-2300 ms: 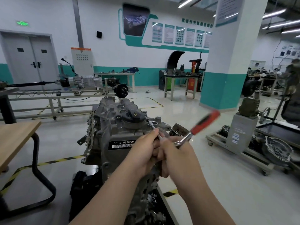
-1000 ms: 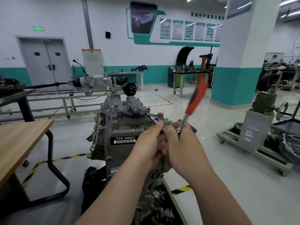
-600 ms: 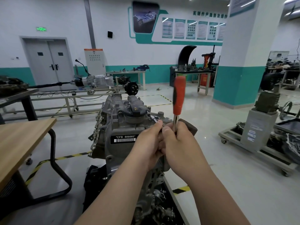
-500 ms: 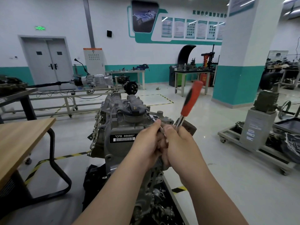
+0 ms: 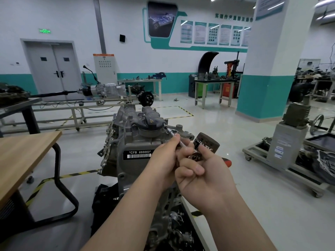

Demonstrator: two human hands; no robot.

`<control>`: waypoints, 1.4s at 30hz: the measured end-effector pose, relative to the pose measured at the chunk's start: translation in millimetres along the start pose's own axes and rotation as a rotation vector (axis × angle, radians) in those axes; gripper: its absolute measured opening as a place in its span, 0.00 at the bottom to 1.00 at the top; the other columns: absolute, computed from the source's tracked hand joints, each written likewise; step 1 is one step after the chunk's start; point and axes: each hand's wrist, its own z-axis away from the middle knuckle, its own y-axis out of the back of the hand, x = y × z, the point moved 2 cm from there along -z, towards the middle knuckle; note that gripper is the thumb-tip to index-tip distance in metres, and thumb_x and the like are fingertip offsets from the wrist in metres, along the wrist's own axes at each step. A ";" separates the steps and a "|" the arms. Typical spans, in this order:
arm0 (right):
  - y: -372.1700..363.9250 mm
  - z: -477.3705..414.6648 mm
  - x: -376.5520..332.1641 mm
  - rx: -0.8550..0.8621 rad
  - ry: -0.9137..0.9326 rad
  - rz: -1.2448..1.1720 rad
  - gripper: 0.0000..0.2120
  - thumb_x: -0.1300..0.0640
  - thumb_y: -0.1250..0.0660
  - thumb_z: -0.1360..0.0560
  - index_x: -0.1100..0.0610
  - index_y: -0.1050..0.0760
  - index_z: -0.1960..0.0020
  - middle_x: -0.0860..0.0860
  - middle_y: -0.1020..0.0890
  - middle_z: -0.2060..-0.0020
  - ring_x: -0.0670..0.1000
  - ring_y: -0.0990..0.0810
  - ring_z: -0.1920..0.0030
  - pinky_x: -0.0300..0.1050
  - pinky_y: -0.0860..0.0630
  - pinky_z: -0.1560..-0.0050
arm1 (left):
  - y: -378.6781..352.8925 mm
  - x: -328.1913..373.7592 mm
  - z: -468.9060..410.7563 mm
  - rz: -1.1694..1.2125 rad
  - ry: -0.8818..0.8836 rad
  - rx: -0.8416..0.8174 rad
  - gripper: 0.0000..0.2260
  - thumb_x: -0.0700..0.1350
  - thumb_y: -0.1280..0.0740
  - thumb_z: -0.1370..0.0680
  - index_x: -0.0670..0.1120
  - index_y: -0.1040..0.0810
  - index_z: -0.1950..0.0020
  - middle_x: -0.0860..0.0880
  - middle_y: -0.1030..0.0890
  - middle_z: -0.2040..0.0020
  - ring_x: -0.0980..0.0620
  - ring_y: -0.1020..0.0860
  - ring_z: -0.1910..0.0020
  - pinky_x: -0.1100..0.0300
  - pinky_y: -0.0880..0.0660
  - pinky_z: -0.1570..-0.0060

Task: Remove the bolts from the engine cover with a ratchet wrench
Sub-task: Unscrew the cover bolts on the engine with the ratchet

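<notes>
Engine (image 5: 125, 142) stands mid-frame, engine cover (image 5: 129, 121) on top, black filler cap (image 5: 152, 124) on it. Ratchet wrench (image 5: 195, 157) is at the hands; its thin extension (image 5: 169, 132) runs up-left to the cover, just right of the cap. The bolt is hidden under the socket. Left hand (image 5: 164, 161) pinches the extension shaft. Right hand (image 5: 204, 180) is curled round the wrench near its head, red handle end (image 5: 228, 163) poking out to the right. Workshop room: glossy pale floor (image 5: 244, 205) with yellow-black tape (image 5: 76, 175), wooden table (image 5: 21, 156) left, grey double door (image 5: 52, 69), white-teal pillar (image 5: 272, 69), drivetrain rig (image 5: 101, 90) behind the engine, wheeled cart (image 5: 282, 169) right.
</notes>
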 end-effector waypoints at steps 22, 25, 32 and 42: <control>-4.9 -0.4 -3.2 0.267 0.862 2.098 0.05 0.45 0.48 0.18 0.44 0.39 0.45 0.44 0.23 0.56 0.46 0.24 0.59 0.43 0.31 0.65 | 6.6 6.0 -2.5 -0.178 -0.052 -0.033 0.22 0.48 0.40 0.18 0.44 0.20 0.70 0.52 0.23 0.78 0.58 0.26 0.81 0.71 0.34 0.82; 2.5 -6.4 -5.8 0.212 0.737 1.761 0.06 0.47 0.45 0.19 0.46 0.31 0.51 0.45 0.22 0.62 0.45 0.24 0.64 0.44 0.30 0.64 | 5.3 1.5 -2.5 -0.076 -0.062 -0.027 0.21 0.49 0.41 0.18 0.44 0.16 0.65 0.44 0.22 0.71 0.49 0.24 0.72 0.65 0.30 0.73; 7.8 -10.7 6.5 0.069 0.229 0.368 0.17 0.49 0.46 0.17 0.59 0.25 0.48 0.51 0.27 0.73 0.47 0.38 0.83 0.38 0.36 0.81 | 4.0 -3.2 -1.1 -0.043 -0.053 -0.007 0.21 0.54 0.39 0.20 0.48 0.19 0.69 0.49 0.25 0.75 0.51 0.25 0.75 0.63 0.28 0.73; 14.4 -5.7 14.3 0.056 0.081 0.290 0.24 0.42 0.46 0.19 0.59 0.23 0.59 0.50 0.27 0.73 0.46 0.37 0.83 0.37 0.35 0.81 | 9.9 -3.6 -2.9 -0.056 -0.047 0.014 0.15 0.53 0.35 0.21 0.46 0.22 0.64 0.50 0.28 0.78 0.55 0.28 0.80 0.68 0.30 0.78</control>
